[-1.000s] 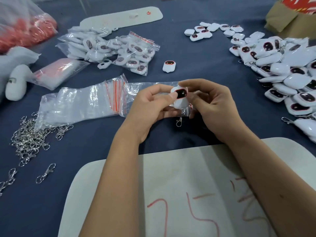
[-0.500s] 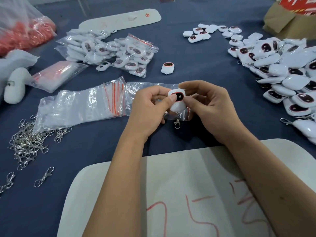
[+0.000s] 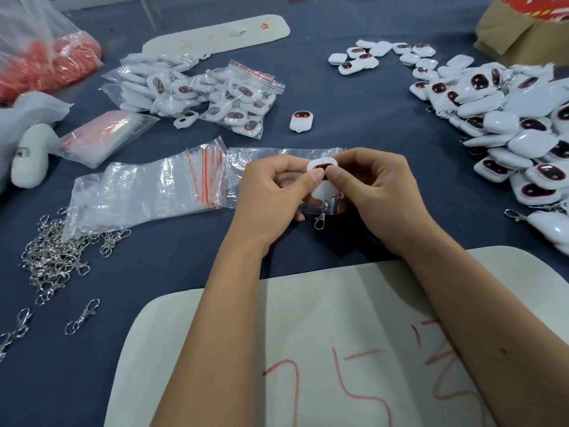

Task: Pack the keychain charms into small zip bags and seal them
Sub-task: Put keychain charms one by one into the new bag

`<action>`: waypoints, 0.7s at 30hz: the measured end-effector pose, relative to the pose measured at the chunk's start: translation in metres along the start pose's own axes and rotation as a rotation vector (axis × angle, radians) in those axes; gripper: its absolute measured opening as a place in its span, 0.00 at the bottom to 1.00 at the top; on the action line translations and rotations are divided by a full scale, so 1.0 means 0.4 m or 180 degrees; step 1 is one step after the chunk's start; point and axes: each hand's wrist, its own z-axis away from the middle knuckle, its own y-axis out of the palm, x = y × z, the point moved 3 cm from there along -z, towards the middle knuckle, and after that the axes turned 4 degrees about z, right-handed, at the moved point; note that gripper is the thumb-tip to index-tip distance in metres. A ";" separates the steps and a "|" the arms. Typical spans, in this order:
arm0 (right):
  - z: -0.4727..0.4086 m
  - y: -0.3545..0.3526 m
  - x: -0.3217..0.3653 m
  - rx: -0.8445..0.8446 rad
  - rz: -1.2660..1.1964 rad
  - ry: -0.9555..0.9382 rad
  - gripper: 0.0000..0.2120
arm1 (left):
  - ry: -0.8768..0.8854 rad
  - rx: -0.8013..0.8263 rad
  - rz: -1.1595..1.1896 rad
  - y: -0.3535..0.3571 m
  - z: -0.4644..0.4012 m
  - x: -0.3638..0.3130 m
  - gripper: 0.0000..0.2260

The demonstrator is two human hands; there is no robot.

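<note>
A white keychain charm (image 3: 324, 184) with a dark face sits between my two hands at the middle of the blue table. My left hand (image 3: 271, 195) pinches it from the left, thumb on its face. My right hand (image 3: 375, 192) pinches it from the right, thumb beside the left thumb. Its silver clasp (image 3: 320, 218) hangs below. A clear small zip bag (image 3: 331, 208) shows under the charm; whether the charm is inside it I cannot tell. Empty zip bags (image 3: 147, 192) with red strips lie to the left.
Loose charms (image 3: 517, 124) are heaped at the right. Bagged charms (image 3: 215, 97) lie at the back left, one single charm (image 3: 301, 120) near them. Silver clasps (image 3: 58, 257) are piled at the left. A white board (image 3: 338, 349) with red writing lies under my forearms. A cardboard box (image 3: 517, 32) stands back right.
Both thumbs have slid onto the charm's face and now meet over it. The charm has tipped slightly and its clasp hangs a little lower. The hands stay in place.
</note>
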 end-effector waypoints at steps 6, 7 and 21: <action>-0.004 0.002 0.002 0.0030 -0.0002 0.0138 0.04 | -0.0060 0.0020 0.0031 0.001 0.001 0.005 0.04; -0.003 0.001 0.003 0.0023 -0.0015 0.0158 0.04 | -0.0068 0.0034 0.0052 0.001 0.001 0.005 0.04; 0.000 0.004 0.005 -0.0045 -0.0002 0.0100 0.06 | -0.0056 0.0013 0.0167 0.001 0.000 0.007 0.06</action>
